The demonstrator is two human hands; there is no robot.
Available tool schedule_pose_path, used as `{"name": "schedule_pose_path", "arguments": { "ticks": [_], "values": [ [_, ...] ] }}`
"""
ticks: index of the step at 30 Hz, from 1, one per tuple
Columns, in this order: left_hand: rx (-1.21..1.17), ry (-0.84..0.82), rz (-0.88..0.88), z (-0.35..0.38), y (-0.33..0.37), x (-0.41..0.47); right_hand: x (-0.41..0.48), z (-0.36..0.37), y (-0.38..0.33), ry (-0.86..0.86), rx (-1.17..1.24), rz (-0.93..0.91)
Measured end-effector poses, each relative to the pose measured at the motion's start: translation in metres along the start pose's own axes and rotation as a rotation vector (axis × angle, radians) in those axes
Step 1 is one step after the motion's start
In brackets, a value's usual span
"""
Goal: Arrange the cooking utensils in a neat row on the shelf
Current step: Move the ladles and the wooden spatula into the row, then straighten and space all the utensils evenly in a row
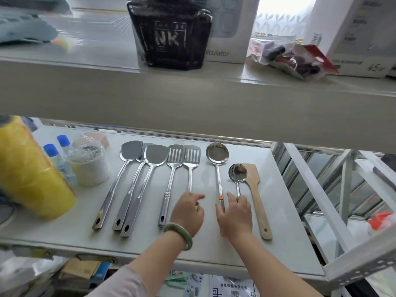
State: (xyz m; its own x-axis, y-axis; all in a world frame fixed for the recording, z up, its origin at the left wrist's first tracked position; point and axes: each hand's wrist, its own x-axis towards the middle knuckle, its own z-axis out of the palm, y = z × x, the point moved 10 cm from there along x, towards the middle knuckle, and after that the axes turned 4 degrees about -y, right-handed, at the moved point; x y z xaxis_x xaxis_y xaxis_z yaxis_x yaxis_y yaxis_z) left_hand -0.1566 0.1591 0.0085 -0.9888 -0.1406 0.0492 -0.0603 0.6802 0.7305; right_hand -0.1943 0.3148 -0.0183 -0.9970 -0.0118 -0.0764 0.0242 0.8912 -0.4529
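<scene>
On the white shelf (285, 243) lie steel utensils side by side, heads toward the back. From the left come three solid spatulas (156, 155), whose handles crowd together. Then come two slotted spatulas (175, 154), a large ladle (217, 154), a small ladle (237, 173) and a wooden spatula (256, 194). My left hand (188, 213) sits curled over the handle of the right slotted spatula (191, 154), hiding its lower end. My right hand (234, 215) holds the large ladle's handle between thumb and fingers, and its fingertips touch the small ladle's handle.
A big yellow roll (32, 174), two blue-capped bottles (51, 150) and a plastic-wrapped white cup (90, 166) crowd the shelf's left end. The upper shelf board (192, 99) overhangs the back. White rack bars (317, 189) run along the right.
</scene>
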Motion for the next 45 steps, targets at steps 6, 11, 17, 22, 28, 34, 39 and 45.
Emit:
{"name": "schedule_pose_path", "arguments": {
  "ticks": [6, 11, 17, 22, 28, 34, 39, 45],
  "values": [
    [0.203, 0.260, -0.140, -0.099, -0.076, -0.004, -0.005, 0.002, -0.050, 0.032, -0.036, -0.135],
    [0.309, 0.207, -0.341, -0.143, -0.149, -0.018, -0.027, 0.051, -0.132, -0.155, -0.046, -0.344],
    [0.255, 0.076, -0.399, -0.145, -0.190, -0.026, -0.048, 0.118, -0.215, -0.329, -0.045, -0.473],
    [0.274, -0.020, -0.371, -0.150, -0.205, -0.019, -0.051, 0.155, -0.254, -0.365, -0.091, -0.474],
    [0.331, -0.165, -0.279, -0.162, -0.226, 0.009, -0.037, 0.181, -0.265, -0.344, -0.090, -0.318],
    [0.399, -0.203, -0.213, -0.157, -0.219, 0.017, -0.028, 0.173, -0.257, -0.283, -0.091, -0.294],
    [0.415, -0.196, -0.213, -0.157, -0.217, 0.019, -0.024, 0.170, -0.251, -0.283, -0.099, -0.280],
    [0.452, -0.193, -0.217, -0.160, -0.215, 0.020, -0.020, 0.159, -0.234, -0.240, -0.067, -0.262]
  ]
}}
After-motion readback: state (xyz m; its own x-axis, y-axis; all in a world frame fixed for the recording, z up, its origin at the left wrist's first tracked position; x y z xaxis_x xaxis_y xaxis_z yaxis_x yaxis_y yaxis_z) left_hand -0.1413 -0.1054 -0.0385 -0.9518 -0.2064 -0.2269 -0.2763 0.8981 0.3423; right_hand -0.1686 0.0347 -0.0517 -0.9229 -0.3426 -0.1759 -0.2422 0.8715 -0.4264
